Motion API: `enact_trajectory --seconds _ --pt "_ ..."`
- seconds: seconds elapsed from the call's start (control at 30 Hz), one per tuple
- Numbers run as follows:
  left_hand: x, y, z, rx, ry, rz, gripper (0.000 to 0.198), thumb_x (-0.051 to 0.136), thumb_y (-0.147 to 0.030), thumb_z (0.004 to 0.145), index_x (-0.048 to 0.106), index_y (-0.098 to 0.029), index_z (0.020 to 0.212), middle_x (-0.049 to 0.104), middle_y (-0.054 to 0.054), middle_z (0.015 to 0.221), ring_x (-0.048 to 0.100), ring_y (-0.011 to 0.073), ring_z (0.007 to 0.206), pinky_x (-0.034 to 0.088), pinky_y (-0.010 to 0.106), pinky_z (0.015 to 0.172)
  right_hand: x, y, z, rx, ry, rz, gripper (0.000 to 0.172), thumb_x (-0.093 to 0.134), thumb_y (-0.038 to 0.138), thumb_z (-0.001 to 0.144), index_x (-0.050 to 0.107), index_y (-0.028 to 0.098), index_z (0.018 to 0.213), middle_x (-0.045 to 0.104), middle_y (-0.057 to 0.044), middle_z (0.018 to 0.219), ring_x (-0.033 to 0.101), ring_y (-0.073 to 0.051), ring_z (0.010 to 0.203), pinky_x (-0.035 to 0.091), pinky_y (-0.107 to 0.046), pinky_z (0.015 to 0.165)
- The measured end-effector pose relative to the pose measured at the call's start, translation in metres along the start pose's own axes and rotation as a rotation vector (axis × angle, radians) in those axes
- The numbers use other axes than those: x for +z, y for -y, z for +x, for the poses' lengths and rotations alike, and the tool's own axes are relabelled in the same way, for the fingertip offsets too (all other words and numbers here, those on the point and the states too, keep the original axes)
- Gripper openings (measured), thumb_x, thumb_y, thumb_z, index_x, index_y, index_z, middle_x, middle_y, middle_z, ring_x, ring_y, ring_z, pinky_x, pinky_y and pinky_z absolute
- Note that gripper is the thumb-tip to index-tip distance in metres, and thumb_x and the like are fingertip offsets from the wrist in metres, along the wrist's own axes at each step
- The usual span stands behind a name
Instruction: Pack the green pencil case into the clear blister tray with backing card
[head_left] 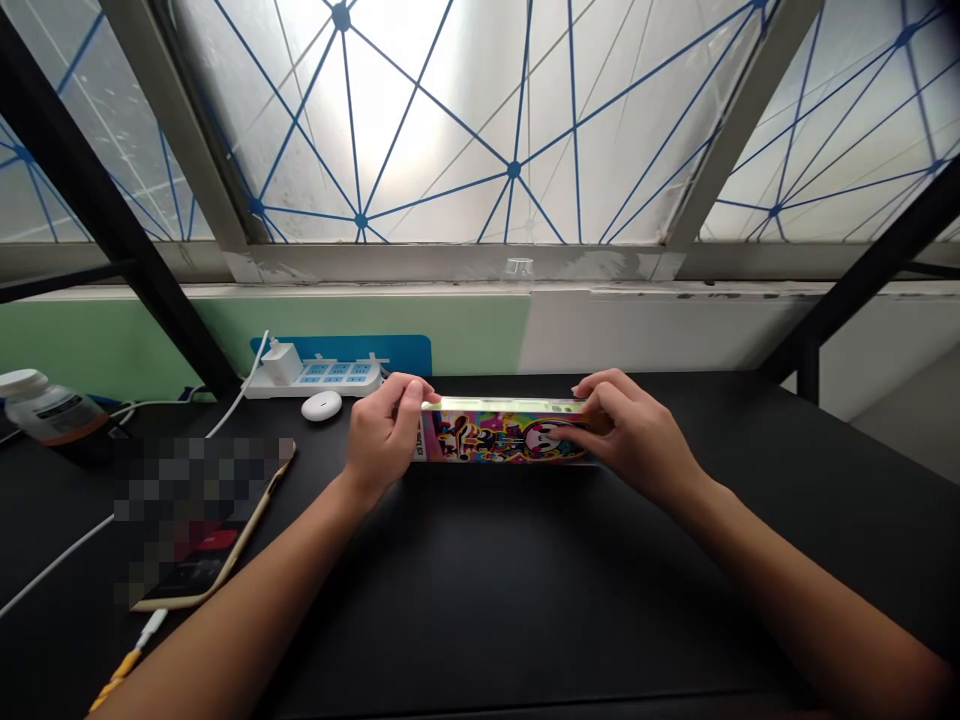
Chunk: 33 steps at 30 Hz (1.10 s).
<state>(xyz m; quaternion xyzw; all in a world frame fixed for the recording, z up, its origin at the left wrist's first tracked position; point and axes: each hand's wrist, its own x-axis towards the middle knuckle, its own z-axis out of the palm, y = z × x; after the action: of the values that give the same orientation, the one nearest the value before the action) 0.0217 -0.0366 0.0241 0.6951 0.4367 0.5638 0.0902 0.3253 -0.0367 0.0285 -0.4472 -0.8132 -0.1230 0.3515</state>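
Observation:
A long, flat box (501, 434) with a bright cartoon print stands on its long edge on the black desk (525, 600), at mid-depth. My left hand (384, 436) is closed on its left end, fingers curled over the top edge. My right hand (628, 432) is closed on its right end, with the thumb on the printed front and the fingers over the top. Both forearms reach in from the bottom corners of the view.
A phone (196, 530) with a pixelated screen lies at the left, a white cable (56, 560) beside it. Behind it are a white power strip (315, 376), a small white oval case (322, 405) and a white-capped bottle (51, 412). A window (480, 120) rises behind the desk.

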Motion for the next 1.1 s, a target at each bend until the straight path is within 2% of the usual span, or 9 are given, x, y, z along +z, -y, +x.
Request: enact_trajectory --seconds 0.13,0.33,0.43,0.5,0.63,0.77,0.9,1.0,1.1 --pt "-0.006 -0.003 0.001 0.061 -0.064 -0.028 0.031 0.041 -0.033 0.102 0.065 -0.02 0.087 0.07 -0.001 0.068 0.066 0.0151 0.067 0.051 0.028 0.072 -0.001 0.011 -0.004 -0.113 0.102 -0.083 0.03 0.066 0.032 0.089 0.04 0.024 0.076 0.065 -0.007 0.109 0.061 -0.019 0.075 0.046 -0.032 0.063" --pt "-0.01 0.01 0.005 -0.039 0.145 -0.053 0.043 0.032 -0.042 0.104 0.064 -0.02 0.084 0.069 0.0 0.07 0.062 0.013 0.052 0.049 0.027 0.055 0.01 0.029 -0.005 -0.177 0.318 -0.081 0.026 0.065 0.011 0.071 0.046 0.023 0.085 0.066 -0.011 0.1 0.06 -0.027 0.085 0.049 -0.036 0.068" --pt "-0.006 0.013 0.006 0.037 0.381 0.146 0.038 0.037 -0.044 0.102 0.067 -0.021 0.098 0.074 0.004 0.092 0.069 0.0195 0.083 0.052 0.032 0.078 0.012 0.032 -0.006 -0.169 0.377 -0.009 0.038 0.067 0.013 0.069 0.052 0.019 0.104 0.064 -0.013 0.108 0.058 -0.028 0.092 0.052 -0.042 0.078" --pt "-0.002 0.014 0.005 0.071 0.599 0.268 0.04 0.042 -0.05 0.099 0.063 -0.022 0.117 0.07 0.007 0.117 0.064 0.0255 0.109 0.048 0.038 0.093 0.011 0.032 -0.007 -0.184 0.431 0.041 0.048 0.068 0.018 0.072 0.052 0.019 0.118 0.061 -0.014 0.117 0.056 -0.03 0.103 0.05 -0.046 0.089" --pt "0.004 0.014 0.0 0.096 0.833 0.429 0.055 0.046 -0.06 0.095 0.053 -0.023 0.135 0.058 0.009 0.14 0.053 0.0307 0.126 0.038 0.046 0.105 0.009 0.026 -0.007 -0.166 0.561 0.163 0.052 0.068 0.038 0.084 0.051 0.025 0.131 0.054 -0.012 0.133 0.049 -0.032 0.121 0.045 -0.05 0.101" --pt "0.006 0.018 -0.003 0.095 0.83 0.453 0.06 0.051 -0.063 0.092 0.05 -0.023 0.137 0.057 0.009 0.141 0.052 0.0302 0.126 0.037 0.045 0.105 0.013 0.017 -0.007 -0.06 0.572 0.225 0.05 0.061 0.051 0.089 0.053 0.026 0.131 0.051 -0.013 0.139 0.046 -0.031 0.128 0.044 -0.049 0.105" --pt "0.007 0.019 -0.004 0.098 0.781 0.421 0.064 0.055 -0.063 0.09 0.048 -0.024 0.14 0.058 0.01 0.14 0.052 0.0307 0.126 0.036 0.046 0.105 0.018 0.004 -0.007 0.042 0.548 0.235 0.066 0.061 0.061 0.085 0.048 0.023 0.138 0.044 -0.016 0.149 0.041 -0.034 0.137 0.04 -0.052 0.109" --pt "0.008 0.015 -0.004 0.184 0.718 0.424 0.063 0.061 -0.058 0.088 0.047 -0.025 0.14 0.058 0.011 0.136 0.051 0.0306 0.125 0.035 0.046 0.105 0.023 -0.008 -0.005 0.055 0.53 0.222 0.074 0.059 0.063 0.086 0.042 0.021 0.145 0.039 -0.019 0.154 0.036 -0.036 0.142 0.038 -0.055 0.11" --pt "0.01 0.006 -0.005 0.315 0.592 0.48 0.067 0.072 -0.053 0.083 0.048 -0.026 0.139 0.058 0.012 0.133 0.05 0.0317 0.123 0.033 0.048 0.106 0.025 -0.017 -0.002 0.056 0.403 0.166 0.077 0.057 0.062 0.087 0.037 0.02 0.149 0.034 -0.021 0.157 0.031 -0.038 0.145 0.033 -0.059 0.111"
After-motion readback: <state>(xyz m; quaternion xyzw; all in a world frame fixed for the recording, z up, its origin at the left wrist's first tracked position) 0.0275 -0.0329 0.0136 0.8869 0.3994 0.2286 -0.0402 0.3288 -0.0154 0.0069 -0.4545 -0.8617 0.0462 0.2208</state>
